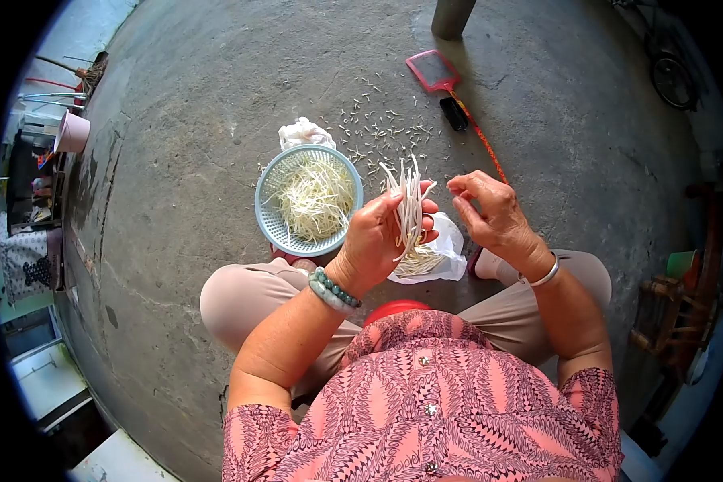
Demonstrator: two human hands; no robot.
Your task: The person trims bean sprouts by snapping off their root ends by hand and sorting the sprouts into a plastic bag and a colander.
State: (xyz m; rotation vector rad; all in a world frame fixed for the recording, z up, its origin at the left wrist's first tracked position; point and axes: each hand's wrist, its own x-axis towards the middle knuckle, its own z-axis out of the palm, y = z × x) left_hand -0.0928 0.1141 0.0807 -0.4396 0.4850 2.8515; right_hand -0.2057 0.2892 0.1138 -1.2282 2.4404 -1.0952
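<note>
A bunch of long white bean sprouts [410, 205] lies across my left hand [371, 237], whose fingers wrap round it. Just to the right, my right hand [496, 215] is raised with its fingers curled and their tips near the thumb. Whatever those fingertips hold, if anything, is too small to make out. Beneath my hands an open white plastic bag [453, 241] sits on the floor, with more bean sprouts [418, 262] in it, partly hidden by my left hand. On the left stands a light blue colander [263, 201] holding a heap of bean sprouts [317, 197].
Short broken sprout ends [386, 124] are scattered over the concrete floor [193, 120] beyond my hands. A crumpled white bag [305, 132] touches the colander's far side. A red fly swatter [435, 71] and a black object [453, 114] lie ahead, near a post [453, 18].
</note>
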